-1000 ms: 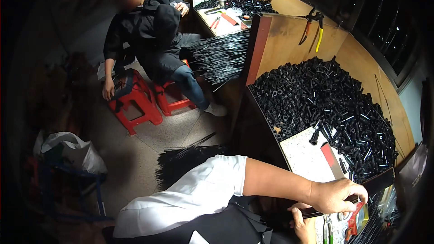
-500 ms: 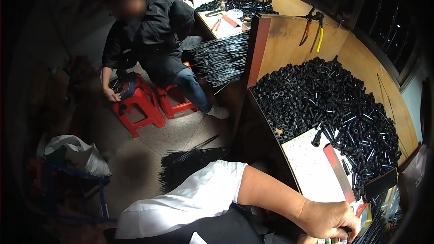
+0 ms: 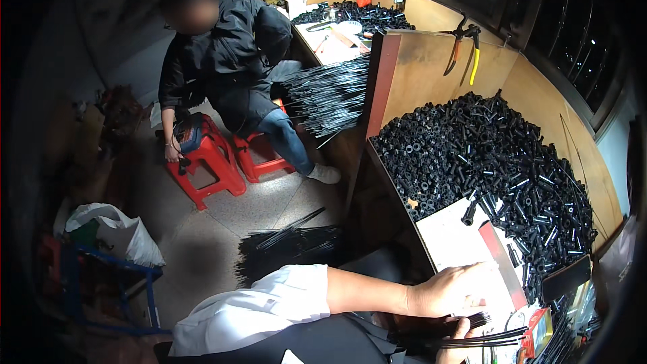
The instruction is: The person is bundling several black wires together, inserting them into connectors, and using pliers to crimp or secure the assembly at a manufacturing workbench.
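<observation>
My left hand [image 3: 441, 292] reaches in over the white work board [image 3: 450, 232]. Its fingers look curled together, but glare washes out the tips, so what they hold cannot be made out. Just below it, my right hand [image 3: 457, 342] shows partly at the lower edge, thumb up, closed on a bundle of thin black rods [image 3: 488, 340]. Some rod ends [image 3: 477, 319] poke out close beneath my left hand. Beyond the board lies a big heap of short black tubular parts [image 3: 499, 155], with ring-like pieces [image 3: 411, 145] on its left side.
Pliers [image 3: 465, 47] with orange and yellow handles hang on the wooden partition [image 3: 421, 61]. More rods [image 3: 286, 253] lie on the floor. A co-worker [image 3: 229, 54] sits by red stools [image 3: 209, 172], one hand at a stool. A white sack [image 3: 118, 229] rests on a blue frame.
My left hand has moved left and up onto the board. My right hand and the rod bundle now show beneath it. The co-worker's hand has dropped lower beside the stool.
</observation>
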Available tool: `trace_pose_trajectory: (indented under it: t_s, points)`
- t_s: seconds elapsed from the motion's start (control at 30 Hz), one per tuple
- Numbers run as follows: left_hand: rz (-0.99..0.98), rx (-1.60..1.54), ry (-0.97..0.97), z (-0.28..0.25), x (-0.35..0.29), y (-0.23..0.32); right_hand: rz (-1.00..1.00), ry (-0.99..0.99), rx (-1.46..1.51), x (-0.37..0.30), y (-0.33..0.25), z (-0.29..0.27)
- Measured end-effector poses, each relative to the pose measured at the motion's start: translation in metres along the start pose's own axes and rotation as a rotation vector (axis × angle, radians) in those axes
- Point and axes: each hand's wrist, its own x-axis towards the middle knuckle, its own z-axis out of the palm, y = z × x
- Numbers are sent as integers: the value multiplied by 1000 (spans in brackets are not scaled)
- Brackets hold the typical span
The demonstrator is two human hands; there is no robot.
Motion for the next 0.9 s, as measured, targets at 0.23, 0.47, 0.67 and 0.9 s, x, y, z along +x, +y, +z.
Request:
trace_pose_trajectory:
  t_s: [0.23,0.47,0.67,0.9]
  points:
    - [-330,-323,-130,11,-9,-14,10,15,-143,-14,63,19]
    - [-128,-226,32,18,-11,-17,-91,16,-134,-16,81,20]
    - [-267,-235,-26,27,-17,-8,95,-41,-205,-31,88,15]
    - [-326,-391,28,18,-14,1,266,-119,159,14,-20,13]
